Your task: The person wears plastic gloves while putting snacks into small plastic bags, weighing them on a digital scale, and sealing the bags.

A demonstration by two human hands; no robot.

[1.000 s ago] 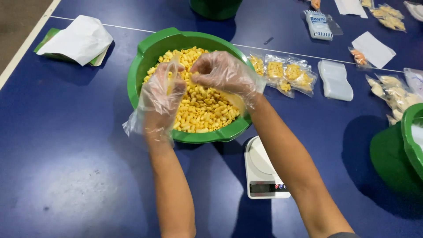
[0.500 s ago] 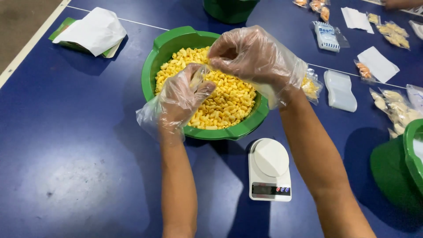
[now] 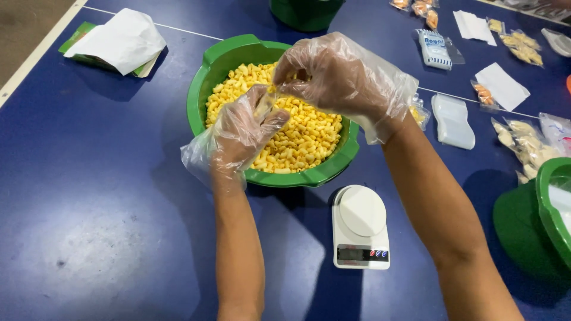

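Observation:
A green bowl (image 3: 201,89) full of small yellow tube-shaped snacks (image 3: 306,134) stands on the blue table. Both my hands wear loose clear plastic gloves and hover over it. My left hand (image 3: 244,134) grips a small clear plastic bag (image 3: 265,102) at the bowl's near left side. My right hand (image 3: 345,74) is just above and to the right, its fingertips pinching the bag's top edge. What the bag holds is hard to make out.
A white kitchen scale (image 3: 361,226) sits in front of the bowl. Another green bowl (image 3: 550,196) is at the right edge, with filled small bags (image 3: 529,139) and a stack of empty bags (image 3: 453,122) behind it. White paper (image 3: 119,38) lies far left.
Both hands have lifted off the snacks; my right hand rose and moved to the right while still pinching the bag. In the last half second they barely moved.

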